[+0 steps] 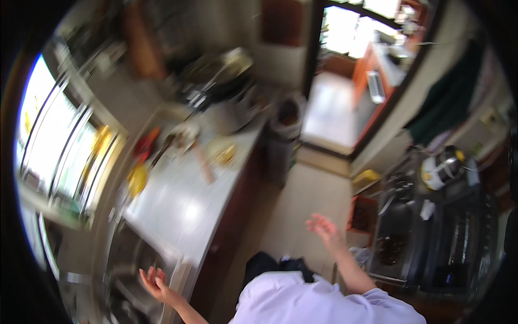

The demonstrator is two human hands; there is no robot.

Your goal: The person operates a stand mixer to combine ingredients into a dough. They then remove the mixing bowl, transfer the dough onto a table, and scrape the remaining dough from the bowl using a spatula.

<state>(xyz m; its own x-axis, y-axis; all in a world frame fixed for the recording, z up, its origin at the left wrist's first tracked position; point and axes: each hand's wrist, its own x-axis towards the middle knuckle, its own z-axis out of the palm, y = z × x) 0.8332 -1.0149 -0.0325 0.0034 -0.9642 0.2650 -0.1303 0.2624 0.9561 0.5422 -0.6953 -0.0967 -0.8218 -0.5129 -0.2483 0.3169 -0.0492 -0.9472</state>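
Note:
Near the lower left, my left hand (pixel 158 285) is held over the edge of a metal sink (pixel 137 251), fingers apart and holding nothing. My right hand (pixel 323 229) hangs over the tiled floor in front of my body, its fingers spread, with nothing in it. Between them runs a pale countertop (pixel 186 206). On it lie a long light-brown utensil (pixel 204 164), a plate with yellowish food (pixel 222 152) and a yellow object (pixel 137 179) by the wall. The picture is blurred, so finer details cannot be told.
A wok (pixel 214 73) and a metal pot (pixel 226 117) stand at the counter's far end, beside a lined bin (pixel 288 115). Beyond is a doorway with a raised sill (pixel 323 162). To the right stand a dark glossy appliance (pixel 453 243) and a steel kettle-like vessel (pixel 443 168). A barred window is left.

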